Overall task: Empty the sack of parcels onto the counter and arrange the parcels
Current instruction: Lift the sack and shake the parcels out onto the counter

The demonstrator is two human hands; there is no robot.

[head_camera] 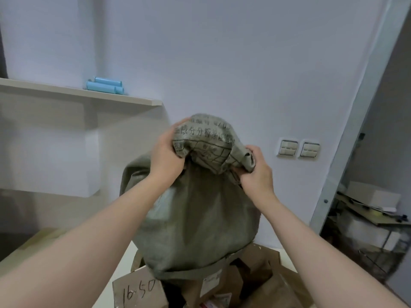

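Note:
A grey-green woven sack [195, 218] hangs upside down in the middle of the view, its printed bottom end bunched at the top. My left hand [165, 156] grips that bunched end on the left. My right hand [255, 172] grips it on the right. The sack's open mouth points down over a heap of brown cardboard parcels [251, 281] lying on the pale counter [287, 255]. One parcel [139, 290] at the lower left bears the handwritten figures 16-50. Part of the heap is hidden behind the sack.
A wall shelf [89, 95] at the left carries light blue tubes [104, 85]. Two wall switches [299, 148] sit to the right of the sack. Beyond a metal door frame [347, 152], a cluttered rack with boxes [373, 218] stands at the right.

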